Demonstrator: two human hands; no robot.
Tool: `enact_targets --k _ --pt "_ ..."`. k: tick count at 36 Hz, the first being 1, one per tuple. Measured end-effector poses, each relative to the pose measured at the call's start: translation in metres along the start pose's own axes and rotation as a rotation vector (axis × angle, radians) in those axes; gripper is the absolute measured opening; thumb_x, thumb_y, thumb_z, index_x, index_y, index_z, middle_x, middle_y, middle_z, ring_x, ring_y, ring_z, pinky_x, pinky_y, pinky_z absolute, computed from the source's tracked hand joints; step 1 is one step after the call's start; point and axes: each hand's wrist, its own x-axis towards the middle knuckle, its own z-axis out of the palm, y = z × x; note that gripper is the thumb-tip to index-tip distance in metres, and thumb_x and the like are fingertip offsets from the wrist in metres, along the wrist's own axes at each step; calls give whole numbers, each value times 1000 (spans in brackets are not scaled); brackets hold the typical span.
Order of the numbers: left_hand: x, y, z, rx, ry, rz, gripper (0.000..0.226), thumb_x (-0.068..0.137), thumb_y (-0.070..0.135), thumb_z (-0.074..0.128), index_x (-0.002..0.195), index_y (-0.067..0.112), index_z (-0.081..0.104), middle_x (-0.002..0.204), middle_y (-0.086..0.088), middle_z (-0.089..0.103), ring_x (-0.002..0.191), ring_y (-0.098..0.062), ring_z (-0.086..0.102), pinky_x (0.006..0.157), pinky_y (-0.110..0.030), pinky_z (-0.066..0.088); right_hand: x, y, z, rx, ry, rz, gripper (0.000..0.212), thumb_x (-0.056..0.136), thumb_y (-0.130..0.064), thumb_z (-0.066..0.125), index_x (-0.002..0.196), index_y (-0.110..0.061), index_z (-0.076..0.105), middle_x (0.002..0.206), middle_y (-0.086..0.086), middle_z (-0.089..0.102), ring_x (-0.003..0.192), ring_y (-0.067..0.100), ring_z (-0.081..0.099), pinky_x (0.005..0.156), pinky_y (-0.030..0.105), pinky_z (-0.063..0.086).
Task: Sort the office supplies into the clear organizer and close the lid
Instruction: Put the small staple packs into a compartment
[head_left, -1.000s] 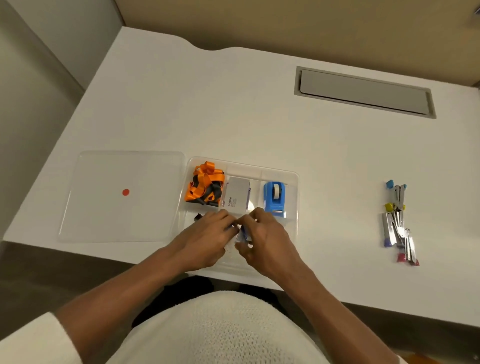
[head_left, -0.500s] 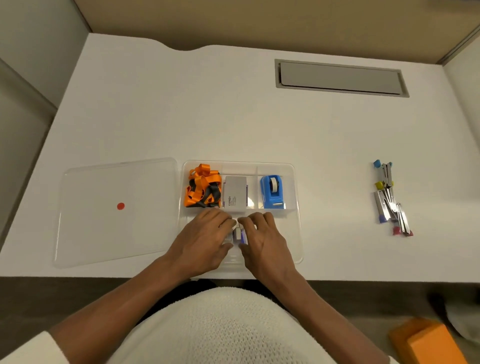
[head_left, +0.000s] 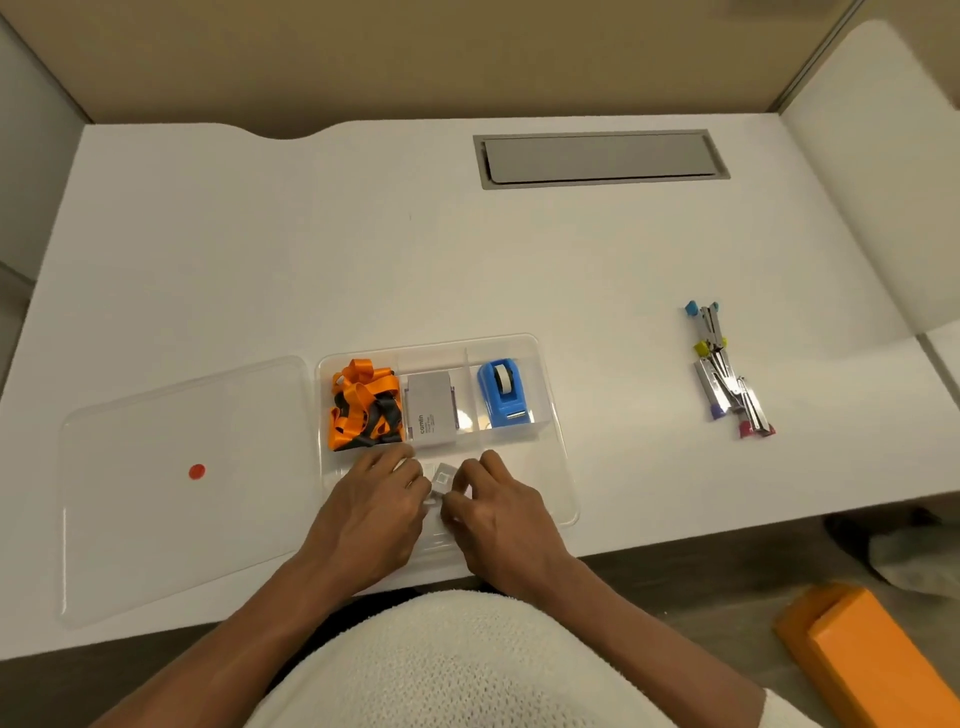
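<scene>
Close to the tabletop's near edge, the left hand (head_left: 371, 506) and right hand (head_left: 498, 512) meet over the front compartment of the clear plastic organizer (head_left: 563, 467), fingertips pinched together on a small pale square item (head_left: 444, 480); what it is I cannot tell. Best to lower it flat and let go only once it is seated below the rim, so the lid can shut. Behind sit an orange-and-black lanyard (head_left: 363, 405), a grey card box (head_left: 430, 408) and a blue tape dispenser (head_left: 503, 392). The clear flat lid (head_left: 156, 519) lies just left. Colour-tipped metal clips (head_left: 727, 371) wait near the right edge. A grey cable hatch (head_left: 602, 158) sits by the far edge of the white tabletop (head_left: 363, 234), with beige partitions beyond.
</scene>
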Motion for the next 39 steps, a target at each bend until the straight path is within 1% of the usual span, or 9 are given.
enact_targets --k 8,13,16,19,24,27,30,34,39 --pt "12 9 4 4 -44 -50 47 47 30 103 86 15 82 88 -6 80 88 -28 75 82 -45 63 7 3 0 -45 -12 30 33 83 -46 80 98 -17 78 93 3 70 88 18 57 64 32 57" --pt "26 12 2 -16 -35 -56 66 46 30 105 106 15 80 99 -8 79 91 -29 75 83 -46 62 7 2 2 -101 24 70 47 76 -59 80 90 -15 73 79 2 68 78 19 58 56 31 48" --pt "36 8 4 28 -62 34 57 50 32 104 101 23 82 96 -4 77 89 -27 71 79 -42 60 7 2 6 -119 67 83 52 74 -64 79 85 -15 71 73 2 68 74 19 59 55 31 48" --pt "46 6 7 71 -60 90 48 52 35 103 93 24 82 88 -3 75 80 -25 68 71 -40 60 7 0 8 -99 81 67 48 72 -61 81 85 -16 70 72 0 68 69 17 60 54 27 45" --pt "53 0 10 114 -74 57 42 65 32 98 101 18 81 93 -7 78 84 -27 70 81 -44 57 11 2 11 -111 77 45 28 71 -38 84 78 -17 66 63 0 64 59 17 54 53 25 30" --pt "53 -1 3 112 -62 36 47 57 23 102 99 13 82 86 -9 78 79 -30 71 75 -42 57 13 2 20 -173 1 22 37 66 -47 90 75 -19 67 61 -2 64 58 16 57 55 25 27" --pt "49 -3 -5 123 -29 87 47 47 20 105 88 12 84 80 -9 78 72 -30 71 68 -41 59 13 6 26 -137 -33 11 39 66 -55 91 69 -21 72 60 -3 65 57 15 58 57 24 27" --pt "41 -2 0 177 -66 135 42 57 29 101 91 13 84 85 -9 78 82 -31 69 72 -43 57 9 15 23 1 19 -70 23 87 -39 79 80 -16 76 70 2 68 68 19 58 52 25 34" --pt "40 4 0 178 -106 162 35 66 50 93 78 18 82 78 -3 74 77 -25 67 69 -40 58 -11 28 10 178 101 87 36 97 -48 59 83 -18 74 74 -3 66 73 13 52 48 31 45"
